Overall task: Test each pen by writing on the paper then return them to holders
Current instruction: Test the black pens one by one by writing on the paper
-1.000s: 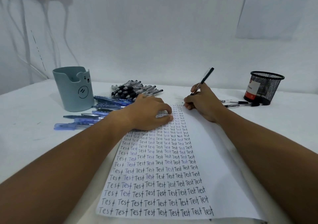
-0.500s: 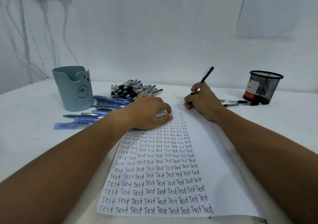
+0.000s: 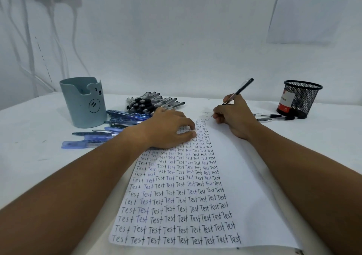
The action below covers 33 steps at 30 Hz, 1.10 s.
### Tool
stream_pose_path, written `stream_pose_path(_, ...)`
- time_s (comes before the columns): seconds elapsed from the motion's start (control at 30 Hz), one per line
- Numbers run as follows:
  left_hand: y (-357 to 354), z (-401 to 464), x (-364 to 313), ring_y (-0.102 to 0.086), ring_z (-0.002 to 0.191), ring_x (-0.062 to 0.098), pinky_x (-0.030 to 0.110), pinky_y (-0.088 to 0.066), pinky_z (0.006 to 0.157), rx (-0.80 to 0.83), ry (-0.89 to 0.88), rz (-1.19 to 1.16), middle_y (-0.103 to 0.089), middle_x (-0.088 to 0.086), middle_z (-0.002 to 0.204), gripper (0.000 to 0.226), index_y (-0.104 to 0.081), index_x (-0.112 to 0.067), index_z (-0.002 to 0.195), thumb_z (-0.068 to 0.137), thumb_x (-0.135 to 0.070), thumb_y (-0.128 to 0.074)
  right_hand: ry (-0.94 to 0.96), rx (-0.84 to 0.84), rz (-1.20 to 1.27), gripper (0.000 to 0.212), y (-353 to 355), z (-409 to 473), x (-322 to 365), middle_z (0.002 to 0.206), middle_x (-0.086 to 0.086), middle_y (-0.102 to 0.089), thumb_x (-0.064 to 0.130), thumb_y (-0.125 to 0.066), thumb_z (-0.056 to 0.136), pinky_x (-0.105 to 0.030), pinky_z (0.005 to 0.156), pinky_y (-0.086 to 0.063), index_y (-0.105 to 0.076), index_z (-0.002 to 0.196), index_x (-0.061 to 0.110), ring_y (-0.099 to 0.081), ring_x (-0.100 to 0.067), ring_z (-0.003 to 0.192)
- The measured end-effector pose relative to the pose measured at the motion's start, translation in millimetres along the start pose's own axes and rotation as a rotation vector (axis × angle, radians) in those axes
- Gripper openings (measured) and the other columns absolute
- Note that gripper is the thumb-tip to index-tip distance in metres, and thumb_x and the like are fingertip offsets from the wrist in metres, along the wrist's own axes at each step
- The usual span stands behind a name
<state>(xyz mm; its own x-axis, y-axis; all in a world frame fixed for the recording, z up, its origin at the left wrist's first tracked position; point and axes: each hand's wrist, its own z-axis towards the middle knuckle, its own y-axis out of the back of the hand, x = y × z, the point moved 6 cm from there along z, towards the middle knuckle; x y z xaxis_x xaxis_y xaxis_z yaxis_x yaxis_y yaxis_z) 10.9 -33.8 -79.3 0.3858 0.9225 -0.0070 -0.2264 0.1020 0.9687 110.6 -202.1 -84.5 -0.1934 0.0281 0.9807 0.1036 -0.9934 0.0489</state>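
Right hand [image 3: 234, 115] fingers pinch black pen [image 3: 240, 91], tip at paper [image 3: 244, 176] top edge; left hand [image 3: 170, 130] fingers pressed together flat on paper, mesh holder [image 3: 299, 98] right of paper.

There is one view only, from a wide-angle camera worn on the person's head. It looks forward and down across the table [image 3: 29, 176] toward the wall [image 3: 176, 39] behind it. Both forearms enter from the bottom corners and run close under the lens, large in the frame. The paper [image 3: 244, 196] lies nearest, its near edge almost at the bottom border. The wide lens bends straight lines toward the edges. No second view shares the scene.
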Motion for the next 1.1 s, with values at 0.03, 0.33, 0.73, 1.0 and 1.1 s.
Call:
stream_pose_path(0.03,0.2,0.1,0.1,-0.045,0.126,0.009,0.044,-0.018,0.110,0.001,0.002,-0.001,-0.057,-0.011,0.130,0.042,-0.058,-0.035,0.125,0.095,-0.058,-0.039,0.005,-0.018,0.049,0.031,2.3,0.0,2.3,0.076,-0.017,-0.053,-0.009,-0.058,0.086,-0.032,0.053,-0.045,-0.039,0.091,0.015,-0.056,-0.026,0.058)
stream_pose_path(0.33,1.8,-0.1,2.6,-0.059,0.110,0.010,0.046,-0.029,0.109,-0.039,0.014,-0.066,-0.069,-0.011,0.111,0.059,-0.065,-0.034,0.115,0.084,-0.072,-0.032,0.010,-0.091,0.133,0.011,5.2,-7.7,20.7,0.090,-0.017,-0.052,0.018,-0.045,0.102,-0.028,0.044,-0.044,-0.046,0.094,0.009,-0.059,-0.020,0.047)
stream_pose_path(0.73,14.9,-5.1,-1.3,-0.061,0.097,0.015,0.038,-0.046,0.093,-0.179,0.036,-0.131,-0.070,0.000,0.104,0.029,-0.071,-0.016,0.108,0.094,-0.036,-0.056,0.069,-0.070,0.289,0.023,19.8,-12.3,29.9,0.080,-0.014,-0.050,0.025,-0.043,0.105,-0.027,0.051,-0.053,-0.043,0.088,0.009,-0.064,-0.023,0.055)
stream_pose_path(1.0,26.7,-7.5,-2.8,-0.054,0.099,0.018,0.030,-0.041,0.089,-0.370,0.083,-0.055,-0.064,0.003,0.100,0.028,-0.069,-0.010,0.105,0.096,-0.033,-0.056,0.130,-0.084,0.269,0.026,26.2,-16.2,29.3,0.077,-0.014,-0.061,0.020,-0.065,0.094,-0.027,0.050,-0.049,-0.041,0.100,0.010,-0.061,-0.019,0.055)
stream_pose_path(1.1,24.4,-7.0,-3.6,-0.052,0.111,0.018,0.029,-0.037,0.094,-0.361,0.120,-0.046,-0.063,0.002,0.110,0.039,-0.065,-0.012,0.116,0.095,-0.043,-0.053,0.134,-0.042,0.232,0.028,21.5,-16.7,28.2,0.076,-0.015,-0.062,0.019,-0.067,0.093,-0.028,0.051,-0.048,-0.042,0.099,0.010,-0.060,-0.021,0.056)
